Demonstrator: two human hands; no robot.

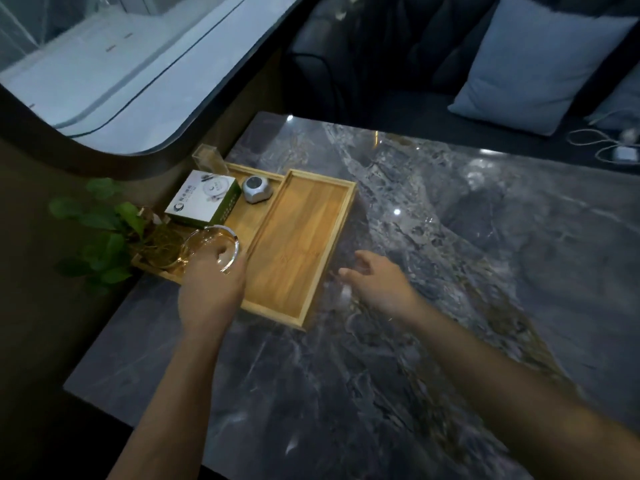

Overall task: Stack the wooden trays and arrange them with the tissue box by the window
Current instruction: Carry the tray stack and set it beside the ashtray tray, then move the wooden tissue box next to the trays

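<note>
Two wooden trays lie side by side on the grey marble table (pixel 450 271) near the window (pixel 104 64). The right tray (pixel 298 244) holds nothing. The left tray (pixel 247 216) carries a white and green tissue box (pixel 202 199), a small silver device (pixel 255 189) and a potted plant in a glass vase (pixel 159 242). My left hand (pixel 211 282) grips a clear glass ashtray (pixel 221 247) just above the left tray's near end. My right hand (pixel 375 280) hovers open above the table, just right of the empty tray.
A clear acrylic holder (pixel 207 157) stands at the far end of the trays against the wall. A dark sofa with a light blue cushion (pixel 533 64) sits behind the table, with white cables and a charger (pixel 616 147) on the seat.
</note>
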